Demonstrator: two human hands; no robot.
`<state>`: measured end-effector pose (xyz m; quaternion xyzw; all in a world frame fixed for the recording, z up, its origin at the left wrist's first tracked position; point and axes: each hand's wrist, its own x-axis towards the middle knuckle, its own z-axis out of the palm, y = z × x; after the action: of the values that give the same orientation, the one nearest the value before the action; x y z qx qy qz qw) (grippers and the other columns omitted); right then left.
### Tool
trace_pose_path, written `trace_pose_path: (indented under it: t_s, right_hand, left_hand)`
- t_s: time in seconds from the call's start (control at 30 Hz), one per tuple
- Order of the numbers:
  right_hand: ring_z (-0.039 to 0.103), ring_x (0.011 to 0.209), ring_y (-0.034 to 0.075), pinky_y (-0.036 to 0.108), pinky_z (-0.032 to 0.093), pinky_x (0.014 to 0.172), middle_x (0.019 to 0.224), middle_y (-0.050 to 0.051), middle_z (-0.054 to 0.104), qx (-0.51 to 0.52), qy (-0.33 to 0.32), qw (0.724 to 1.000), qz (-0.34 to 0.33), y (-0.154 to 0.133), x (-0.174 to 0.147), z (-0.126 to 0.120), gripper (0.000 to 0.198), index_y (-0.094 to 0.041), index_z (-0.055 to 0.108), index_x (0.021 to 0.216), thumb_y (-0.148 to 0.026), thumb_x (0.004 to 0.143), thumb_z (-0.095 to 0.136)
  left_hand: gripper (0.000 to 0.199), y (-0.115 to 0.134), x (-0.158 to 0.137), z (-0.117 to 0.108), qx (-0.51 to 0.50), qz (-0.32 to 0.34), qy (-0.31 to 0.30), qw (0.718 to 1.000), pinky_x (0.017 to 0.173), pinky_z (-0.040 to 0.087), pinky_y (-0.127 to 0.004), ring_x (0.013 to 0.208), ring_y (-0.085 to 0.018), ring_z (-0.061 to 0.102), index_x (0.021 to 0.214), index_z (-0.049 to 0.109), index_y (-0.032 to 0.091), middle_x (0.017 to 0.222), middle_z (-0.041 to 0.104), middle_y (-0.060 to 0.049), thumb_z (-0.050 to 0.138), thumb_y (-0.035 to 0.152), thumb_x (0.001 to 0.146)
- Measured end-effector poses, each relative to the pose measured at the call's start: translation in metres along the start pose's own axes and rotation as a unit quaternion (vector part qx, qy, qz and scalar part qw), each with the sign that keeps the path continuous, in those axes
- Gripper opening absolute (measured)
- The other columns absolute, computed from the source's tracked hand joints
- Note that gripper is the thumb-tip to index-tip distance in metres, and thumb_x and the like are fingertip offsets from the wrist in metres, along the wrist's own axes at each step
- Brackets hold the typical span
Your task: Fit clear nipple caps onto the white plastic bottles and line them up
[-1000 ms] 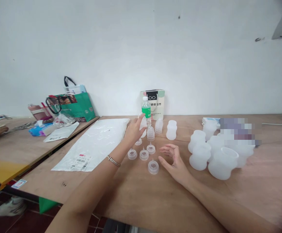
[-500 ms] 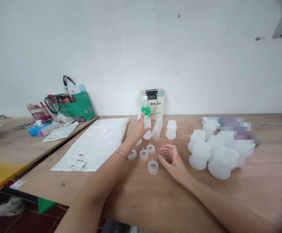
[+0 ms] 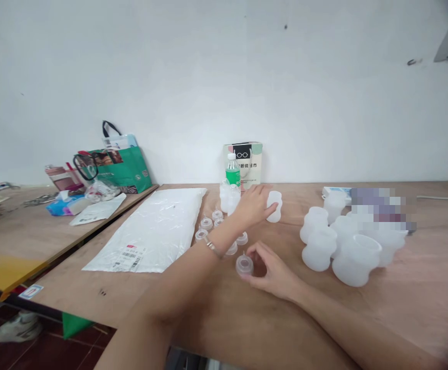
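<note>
Reaching with my left hand [image 3: 255,206], I close its fingers on a small white bottle [image 3: 274,206] near the table's [image 3: 224,318] back edge, while my right hand [image 3: 272,270] pinches a clear cap [image 3: 244,265] mid-table. Joining them calls for lifting both together.

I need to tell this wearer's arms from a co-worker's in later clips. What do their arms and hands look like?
Both forearms are bare: no sleeves or gloves in view. The left hand has a thin silver metal bracelet on its wrist. The right hand and its wrist carry nothing visible.
</note>
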<state>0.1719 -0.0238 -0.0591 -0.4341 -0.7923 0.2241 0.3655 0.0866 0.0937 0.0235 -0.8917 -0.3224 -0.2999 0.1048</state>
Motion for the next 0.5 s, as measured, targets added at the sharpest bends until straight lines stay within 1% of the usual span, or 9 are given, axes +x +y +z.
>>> trace_pose_path:
  t_s: [0.07,0.13,0.2,0.27,0.33,0.4,0.43,0.5]
  right_hand:
    - [0.052,0.079,0.018,0.032,0.043,0.07,0.085,0.001,0.054,-0.017,-0.018,1.0,-0.015,0.002,0.0,0.001,0.022,-0.022,0.051,0.087,-0.029,0.071,0.063]
    - [0.052,0.08,0.019,0.033,0.043,0.072,0.084,0.002,0.055,-0.024,-0.022,0.999,-0.023,0.004,0.001,0.002,0.018,-0.022,0.053,0.087,-0.026,0.072,0.061]
    - [0.052,0.08,0.019,0.033,0.043,0.071,0.084,0.002,0.055,-0.024,-0.019,0.999,-0.022,0.006,0.001,0.002,0.017,-0.021,0.052,0.088,-0.027,0.074,0.061]
    - [0.051,0.079,0.02,0.034,0.043,0.071,0.084,0.003,0.056,-0.031,-0.018,0.999,-0.016,0.007,0.002,0.003,0.021,-0.021,0.052,0.089,-0.031,0.074,0.062]
    - [0.051,0.079,0.02,0.035,0.044,0.071,0.084,0.004,0.056,-0.045,-0.02,0.999,-0.01,0.008,0.003,0.005,0.025,-0.02,0.052,0.091,-0.036,0.074,0.063]
    - [0.051,0.082,0.021,0.036,0.044,0.073,0.088,0.005,0.056,-0.052,-0.027,0.998,-0.012,0.009,0.003,0.006,0.026,-0.02,0.055,0.094,-0.037,0.075,0.061]
    - [0.052,0.084,0.022,0.036,0.043,0.075,0.09,0.005,0.056,-0.051,-0.03,0.998,-0.015,0.009,0.003,0.006,0.026,-0.021,0.056,0.096,-0.037,0.076,0.061]
    - [0.053,0.087,0.021,0.036,0.043,0.077,0.093,0.005,0.057,-0.036,-0.029,0.999,-0.021,0.01,0.003,0.007,0.023,-0.022,0.057,0.096,-0.033,0.076,0.061]
  left_hand:
    - [0.05,0.007,0.019,0.018,0.014,-0.033,-0.054,0.998,0.094,0.036,-0.04,0.113,-0.029,0.046,0.123,0.038,0.006,0.115,0.054,-0.019,0.048,0.035,0.083]
    - [0.05,0.01,0.033,0.033,0.013,-0.053,-0.086,0.995,0.089,0.038,-0.043,0.108,-0.033,0.049,0.117,0.042,0.002,0.109,0.055,-0.022,0.053,0.034,0.08]
    - [0.046,0.011,0.04,0.044,0.005,-0.054,-0.106,0.993,0.085,0.04,-0.044,0.103,-0.035,0.051,0.109,0.047,0.002,0.104,0.057,-0.023,0.059,0.032,0.077]
    - [0.041,0.012,0.04,0.049,-0.005,-0.046,-0.118,0.992,0.085,0.041,-0.044,0.102,-0.034,0.052,0.106,0.048,0.004,0.104,0.056,-0.022,0.061,0.027,0.075]
    - [0.039,0.013,0.038,0.049,-0.019,-0.039,-0.118,0.992,0.085,0.042,-0.042,0.101,-0.031,0.053,0.108,0.046,0.007,0.107,0.054,-0.019,0.059,0.024,0.076]
    - [0.04,0.016,0.035,0.041,-0.035,-0.035,-0.108,0.993,0.084,0.043,-0.039,0.099,-0.027,0.054,0.113,0.042,0.01,0.112,0.05,-0.016,0.055,0.025,0.078]
    - [0.041,0.018,0.033,0.035,-0.055,-0.034,-0.091,0.994,0.085,0.043,-0.038,0.099,-0.025,0.053,0.115,0.039,0.011,0.114,0.047,-0.015,0.054,0.026,0.079]
    - [0.042,0.022,0.029,0.015,-0.125,-0.025,-0.03,0.991,0.089,0.042,-0.035,0.103,-0.022,0.051,0.118,0.036,0.012,0.116,0.043,-0.014,0.051,0.025,0.08]
